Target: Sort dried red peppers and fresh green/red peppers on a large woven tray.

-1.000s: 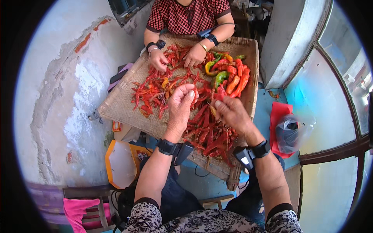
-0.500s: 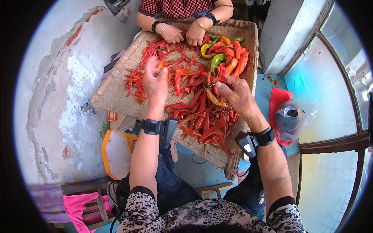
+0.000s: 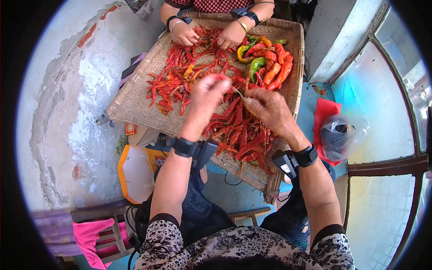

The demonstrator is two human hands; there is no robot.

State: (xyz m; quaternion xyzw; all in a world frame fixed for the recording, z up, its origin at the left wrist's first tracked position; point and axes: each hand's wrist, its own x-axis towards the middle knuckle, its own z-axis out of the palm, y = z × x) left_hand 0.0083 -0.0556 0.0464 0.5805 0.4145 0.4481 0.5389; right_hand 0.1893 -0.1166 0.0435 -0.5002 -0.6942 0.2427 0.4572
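My right hand (image 3: 269,108) is closed in a pinch around a yellowish dried chili pepper (image 3: 246,106), mostly covered by the fingers. A pale stem (image 3: 238,93) sticks out from it toward my left hand (image 3: 208,96). The left hand is smeared by motion, its fingertips bunched on a bit of red chili pepper (image 3: 220,77). Both hands hover over a woven tray (image 3: 130,104). Wrinkled red chili peppers (image 3: 245,139) lie heaped at its near side, and more red pieces (image 3: 168,87) spread over the left half. Glossy red, orange and green peppers (image 3: 274,67) sit at the far right.
Across the tray, another person's hands (image 3: 230,35) work among the red peppers. To the right lie a red sheet (image 3: 325,118) and a clear plastic bag (image 3: 344,138). An orange-edged box (image 3: 135,173) and a stool with pink cloth (image 3: 92,234) stand left, beside a peeling wall (image 3: 67,112).
My left hand has moved right, from over the left pile to beside my right hand. The red pepper above my right fingers no longer shows there. The other person's hands shifted slightly.
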